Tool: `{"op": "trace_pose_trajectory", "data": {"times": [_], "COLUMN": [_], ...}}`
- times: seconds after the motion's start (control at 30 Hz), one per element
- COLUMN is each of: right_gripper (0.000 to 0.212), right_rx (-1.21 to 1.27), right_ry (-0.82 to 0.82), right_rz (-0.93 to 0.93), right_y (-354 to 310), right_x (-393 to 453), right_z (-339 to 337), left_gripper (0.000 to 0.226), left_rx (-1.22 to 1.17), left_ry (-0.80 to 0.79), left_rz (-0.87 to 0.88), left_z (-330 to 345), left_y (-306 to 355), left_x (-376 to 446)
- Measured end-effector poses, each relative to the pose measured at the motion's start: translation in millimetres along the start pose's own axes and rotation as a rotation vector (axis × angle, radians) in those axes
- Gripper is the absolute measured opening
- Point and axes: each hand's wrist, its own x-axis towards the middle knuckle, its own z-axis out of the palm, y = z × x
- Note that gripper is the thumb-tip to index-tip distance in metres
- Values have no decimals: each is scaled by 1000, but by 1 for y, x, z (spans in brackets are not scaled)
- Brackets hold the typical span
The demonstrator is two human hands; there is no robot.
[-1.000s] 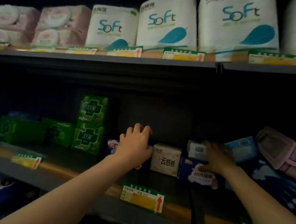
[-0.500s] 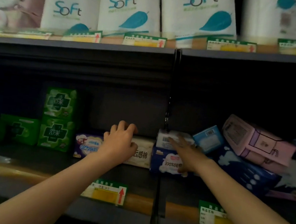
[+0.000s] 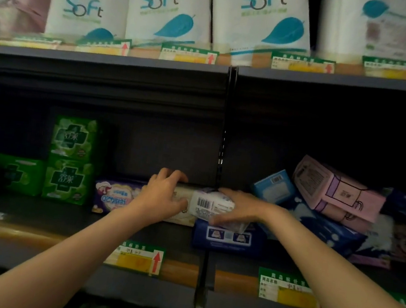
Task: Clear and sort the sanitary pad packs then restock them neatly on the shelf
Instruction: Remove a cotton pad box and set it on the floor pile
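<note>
1. Now the white pack (image 3: 210, 204), barcode facing the camera, is held in the right hand (image 3: 237, 209), whose fingers curl over its top and whose thumb sits beneath; it rests on top of the dark blue pack (image 3: 228, 238), near the front edge of the middle shelf (image 3: 179, 276), just right of the upright divider (image 3: 225, 131).
2. Just beside it, the left hand (image 3: 163, 197) grips the cream pack (image 3: 180, 214), fingers hooked over its top edge; that pack stands between the purple-and-white pack (image 3: 115, 196) and the white pack.
3. Further toward the shelf's left end stand two light green packs (image 3: 71, 160), one stacked on the other, with darker green packs (image 3: 15, 174) beside them; these look tidy already.
4. Toward the right end lies a jumble: a small light blue pack (image 3: 275, 186), a pink pack (image 3: 336, 190) tilted on top, and a large dark blue pack (image 3: 326, 229) slanting beneath them; this heap is unsorted.
5. Judged from this, the step in hand is clearing: lifting loose packs out of the middle of the shelf; most of the sorting remains.
6. Next, each hand must lift its pack free without dragging neighbours, then group like with like; the leaning pink pack may slide if the heap below is disturbed.
7. Above, white "Soft" tissue rolls (image 3: 169, 12) fill the upper shelf (image 3: 106, 59).
</note>
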Motion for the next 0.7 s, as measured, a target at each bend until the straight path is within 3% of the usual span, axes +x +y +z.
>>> {"op": "trace_pose_trajectory", "data": {"times": [0.1,0.23,0.33,0.43,0.53,0.6,0.7], "right_gripper": [103,99,103,112,119,119,113], "right_rx": [-52,-276,-67,197,85,45,16], "right_ry": [32,406,491,378,67,-96,-153], "right_rz": [-57,-348,-570,-353,-88,-46,-25], "right_y": [-5,-19,-31,-16,4,7,-4], "right_x": [-6,-35,-51,-42,-31,-30,-33], "right_z": [2,-8,-8,-2,11,20,23], "left_gripper": [69,117,122,104,105,112,112], "left_rx": [-123,-13,86,171,271,286,295], "left_ry": [-154,-238,-279,-195,-102,-49,52], "left_rz": [70,156,149,96,40,31,52], "left_z": [-2,-13,-29,-39,-44,-46,-48], "left_y": [-3,-5,-7,-15,-35,-48,-54], "left_x": [-2,-2,-4,-8,-20,-29,-39]}}
